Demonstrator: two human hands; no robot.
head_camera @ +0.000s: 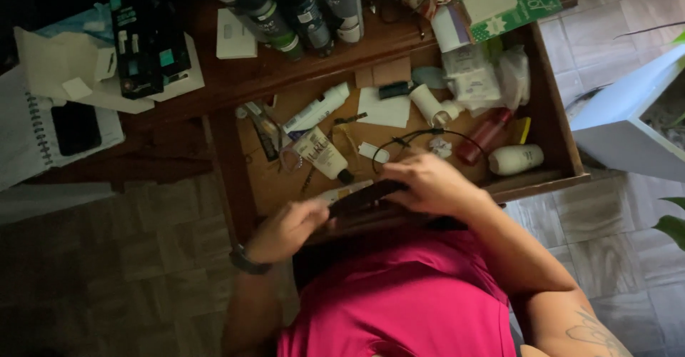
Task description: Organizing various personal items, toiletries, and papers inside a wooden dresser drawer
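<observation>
Wooden drawer (553,125) stands open, cluttered. I hold a dark flat case (367,196): left hand (285,228) pinches its 8 o'clock end, right hand (432,184) curls over the 2 o'clock end. Handling step; next move needs steady two-handed grip.

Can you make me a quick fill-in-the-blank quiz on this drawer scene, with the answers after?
1. Both hands, the left hand and the right hand, hold a long dark ____.
2. The wooden drawer stands pulled ____.
3. The wristband sits on the ____ wrist.
4. The person's shirt is ____.

Missing words: object; open; left; pink.
</observation>
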